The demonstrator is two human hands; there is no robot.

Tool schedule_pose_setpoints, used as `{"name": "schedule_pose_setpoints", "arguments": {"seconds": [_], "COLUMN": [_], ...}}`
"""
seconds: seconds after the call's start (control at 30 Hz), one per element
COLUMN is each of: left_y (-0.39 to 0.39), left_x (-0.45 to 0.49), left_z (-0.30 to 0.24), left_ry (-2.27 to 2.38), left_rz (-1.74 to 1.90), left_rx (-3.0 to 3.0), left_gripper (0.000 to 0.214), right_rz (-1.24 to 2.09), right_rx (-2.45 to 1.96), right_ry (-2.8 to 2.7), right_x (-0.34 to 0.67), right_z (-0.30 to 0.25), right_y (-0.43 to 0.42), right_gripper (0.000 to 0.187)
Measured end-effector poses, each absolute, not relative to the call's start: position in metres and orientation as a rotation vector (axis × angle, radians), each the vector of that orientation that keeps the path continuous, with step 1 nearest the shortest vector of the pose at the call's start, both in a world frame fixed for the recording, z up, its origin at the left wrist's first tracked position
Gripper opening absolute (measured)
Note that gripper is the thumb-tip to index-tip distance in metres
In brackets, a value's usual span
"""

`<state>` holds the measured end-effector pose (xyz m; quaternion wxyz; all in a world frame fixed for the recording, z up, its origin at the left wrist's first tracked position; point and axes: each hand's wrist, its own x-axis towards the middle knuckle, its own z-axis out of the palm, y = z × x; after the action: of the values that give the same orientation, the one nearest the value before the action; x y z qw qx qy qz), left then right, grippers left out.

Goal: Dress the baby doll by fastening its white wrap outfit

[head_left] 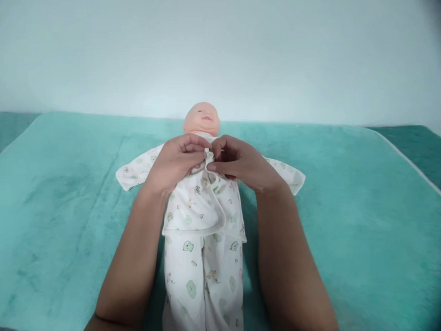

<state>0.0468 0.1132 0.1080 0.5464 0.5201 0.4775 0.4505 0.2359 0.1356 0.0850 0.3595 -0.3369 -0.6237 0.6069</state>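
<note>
Both hands right at the chest of the doll [201,117], which lies face up midway along the far edge of the blanket [349,213], legs running towards the near edge. Left hand [179,160]: fingers curled close, thumb and fingertips pinching the front of the jacket [190,210] just below the neck. Right hand [241,161]: thumb and forefinger nearly together, nipping the opposite front edge. A round, pale button [205,183] sits directly below the fingertips. And look at the textures: smooth, rounded, plastic-looking head; soft white cloth printed with little green animals, pale trim curving round the jacket's front corner; matching trousers [187,280], softly creased; sleeves stretched towards the blanket's side edges, over teal, brushed plush.
</note>
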Motion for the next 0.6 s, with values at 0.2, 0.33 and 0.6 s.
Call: {"name": "schedule_pose_setpoints", "arguments": {"seconds": [0.2, 0.33, 0.6], "left_y": [0.116, 0.106, 0.085], "left_x": [0.045, 0.044, 0.026], "left_z": [0.106, 0.118, 0.147], "left_ry": [1.130, 1.223, 1.308], "left_rz": [1.087, 1.028, 0.544], "left_rx": [1.223, 1.342, 1.778], "left_gripper": [0.012, 0.011, 0.024], "right_rz": [1.502, 1.493, 1.358], "right_rx": [-0.930, -0.921, -1.211], "right_ry": [-1.662, -1.700, -2.163], "right_x": [0.233, 0.237, 0.244], "right_z": [0.088, 0.094, 0.133], "right_y": [0.134, 0.132, 0.104], "right_gripper": [0.039, 0.039, 0.051]}}
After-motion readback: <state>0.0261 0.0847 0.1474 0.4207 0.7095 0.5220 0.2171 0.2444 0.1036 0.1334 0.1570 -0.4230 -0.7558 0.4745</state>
